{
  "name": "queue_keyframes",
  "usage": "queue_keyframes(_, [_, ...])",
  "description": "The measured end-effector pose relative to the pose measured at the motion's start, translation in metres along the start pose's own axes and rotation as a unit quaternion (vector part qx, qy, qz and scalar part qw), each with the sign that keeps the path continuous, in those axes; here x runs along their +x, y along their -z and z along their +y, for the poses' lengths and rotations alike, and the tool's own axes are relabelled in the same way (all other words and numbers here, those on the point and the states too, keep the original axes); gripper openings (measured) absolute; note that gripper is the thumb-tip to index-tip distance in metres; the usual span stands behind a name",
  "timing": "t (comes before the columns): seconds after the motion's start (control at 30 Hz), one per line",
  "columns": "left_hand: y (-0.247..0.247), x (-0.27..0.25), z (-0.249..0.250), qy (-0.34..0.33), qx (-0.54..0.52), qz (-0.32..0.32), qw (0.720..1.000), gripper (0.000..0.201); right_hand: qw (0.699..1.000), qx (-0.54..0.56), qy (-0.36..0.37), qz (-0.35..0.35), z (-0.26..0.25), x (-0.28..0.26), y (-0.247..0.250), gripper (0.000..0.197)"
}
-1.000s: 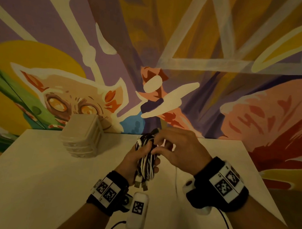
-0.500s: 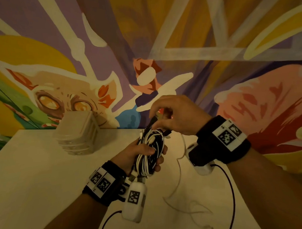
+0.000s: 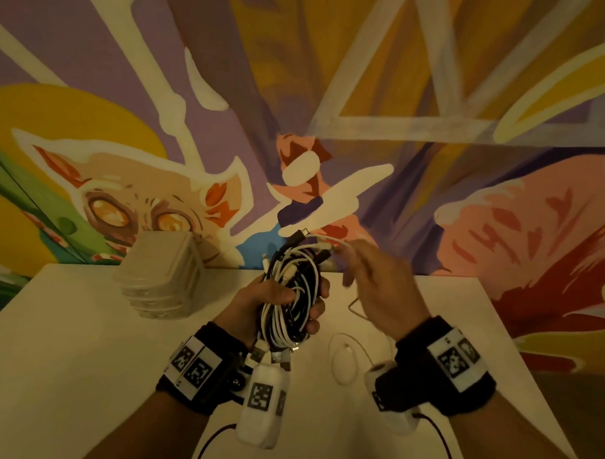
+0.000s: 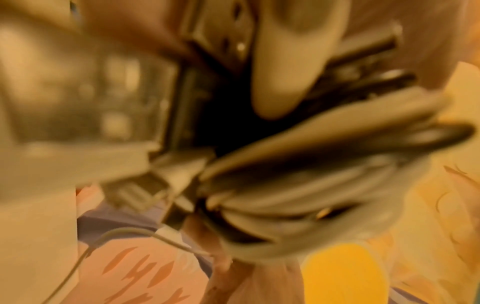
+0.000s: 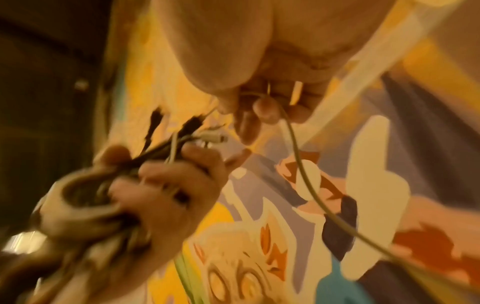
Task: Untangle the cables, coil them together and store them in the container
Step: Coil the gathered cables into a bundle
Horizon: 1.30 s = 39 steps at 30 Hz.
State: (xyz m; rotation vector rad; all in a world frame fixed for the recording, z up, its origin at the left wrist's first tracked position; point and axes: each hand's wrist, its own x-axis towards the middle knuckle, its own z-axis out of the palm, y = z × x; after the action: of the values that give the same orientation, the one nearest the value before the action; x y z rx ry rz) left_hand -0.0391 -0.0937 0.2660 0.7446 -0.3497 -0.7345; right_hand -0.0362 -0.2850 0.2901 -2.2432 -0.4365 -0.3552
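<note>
Gripping one coiled bundle of black and white cables [image 3: 290,297] upright above the desk [image 3: 84,342], left hand [image 3: 257,305] has fingers wrapped round it. Right hand [image 3: 378,287] pinches one thin white cable [image 5: 306,185] trailing to the desk. One lidded container [image 3: 160,276] sits left, apart.

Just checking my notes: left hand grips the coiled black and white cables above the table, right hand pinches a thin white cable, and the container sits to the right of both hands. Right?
One slip: the container sits to the left of both hands, as the head view shows. The rest stands: left hand grips the coiled cables, right hand pinches the thin white cable.
</note>
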Motion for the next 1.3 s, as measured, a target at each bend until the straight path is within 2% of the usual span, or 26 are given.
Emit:
queue_keyframes(0.07, [0.001, 0.004, 0.0, -0.019, 0.004, 0.021, 1.0, 0.07, 0.984, -0.158, 0.029, -0.072, -0.008, -0.001, -0.005, 0.024])
queue_keyframes(0.13, [0.003, 0.006, 0.001, -0.017, 0.016, 0.044, 0.999, 0.071, 0.951, -0.284, 0.061, -0.111, -0.019, 0.001, -0.004, 0.027])
queue_keyframes(0.23, [0.007, 0.007, 0.004, 0.004, 0.06, 0.093, 0.994, 0.063, 0.917, -0.35, 0.057, -0.182, -0.035, 0.009, 0.001, 0.024])
queue_keyframes(0.33, [0.007, 0.01, 0.005, 0.024, 0.106, 0.101, 0.989, 0.052, 0.895, -0.384, 0.062, -0.221, -0.041, 0.017, 0.006, 0.02])
queue_keyframes(0.4, [0.008, 0.014, 0.004, 0.014, 0.124, 0.128, 0.984, 0.056, 0.879, -0.406, 0.058, -0.243, -0.039, 0.021, 0.006, 0.021])
queue_keyframes(0.5, [0.007, 0.018, 0.0, 0.004, 0.106, 0.157, 0.982, 0.071, 0.892, -0.383, 0.04, -0.236, -0.029, 0.022, -0.002, 0.024])
queue_keyframes(0.6, [0.006, 0.019, -0.003, -0.022, 0.089, 0.174, 0.98, 0.066, 0.922, -0.327, -0.005, -0.207, -0.01, 0.024, -0.012, 0.027])
queue_keyframes(0.67, [0.005, 0.021, -0.002, -0.048, 0.082, 0.194, 0.976, 0.065, 0.942, -0.28, -0.03, -0.181, 0.008, 0.023, -0.019, 0.022])
queue_keyframes(0.77, [0.007, 0.024, 0.002, -0.085, 0.073, 0.231, 0.966, 0.063, 0.966, -0.162, -0.08, -0.184, 0.032, 0.008, -0.034, 0.017])
queue_keyframes(0.83, [0.01, 0.026, 0.007, -0.098, 0.056, 0.258, 0.96, 0.055, 0.975, -0.076, -0.106, -0.179, 0.042, -0.007, -0.044, 0.016])
queue_keyframes(0.93, [0.013, 0.025, 0.017, -0.139, 0.031, 0.25, 0.958, 0.029, 0.976, -0.021, -0.093, -0.197, 0.042, -0.033, -0.054, 0.015])
queue_keyframes(1.03, [0.012, 0.025, 0.026, -0.179, -0.026, 0.219, 0.959, 0.017, 0.95, -0.072, -0.057, -0.299, 0.029, -0.06, -0.061, 0.035])
queue_keyframes(1.1, [0.015, 0.026, 0.029, -0.189, -0.04, 0.242, 0.951, 0.016, 0.925, -0.152, -0.012, -0.349, 0.017, -0.076, -0.063, 0.044])
queue_keyframes(1.17, [0.022, 0.026, 0.029, -0.191, -0.031, 0.283, 0.939, 0.019, 0.919, -0.218, 0.053, -0.323, 0.004, -0.081, -0.057, 0.041])
queue_keyframes(1.23, [0.029, 0.023, 0.026, -0.186, -0.005, 0.317, 0.93, 0.018, 0.913, -0.277, 0.08, -0.287, -0.013, -0.079, -0.04, 0.037])
queue_keyframes(1.3, [0.033, 0.019, 0.022, -0.172, 0.034, 0.337, 0.925, 0.021, 0.926, -0.289, 0.133, -0.206, -0.024, -0.074, -0.023, 0.031])
